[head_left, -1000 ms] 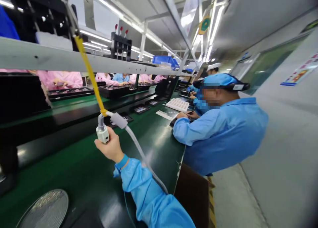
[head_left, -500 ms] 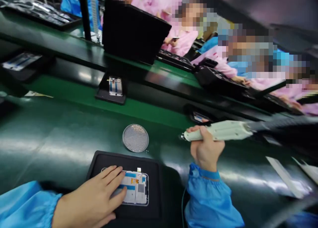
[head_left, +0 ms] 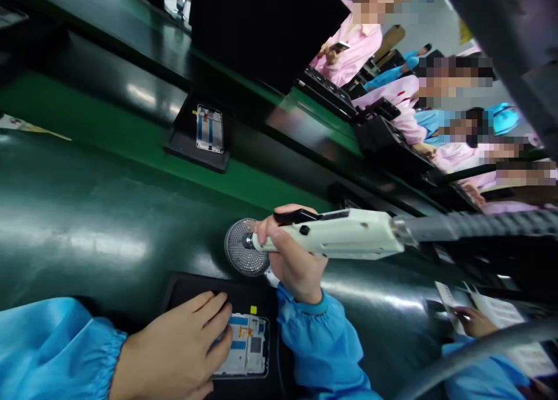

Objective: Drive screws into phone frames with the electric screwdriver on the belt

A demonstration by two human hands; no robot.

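My right hand is wrapped round a white powered screwdriver, whose tip hangs over a round metal mesh dish on the green belt. A dark corrugated hose runs off to the right from the tool. My left hand lies flat, fingers spread, on a phone frame that sits in a black tray at the near edge. Both sleeves are blue.
A second black tray with a phone frame rides the belt further back. A large black box stands behind it. People in pink and blue coats work across the line. A co-worker's hand rests on paper at right.
My right hand has brought the screwdriver leftward and nearer, from beside the mesh dish to over it. My left hand stays on the phone frame. A second ago my view faced down the line.
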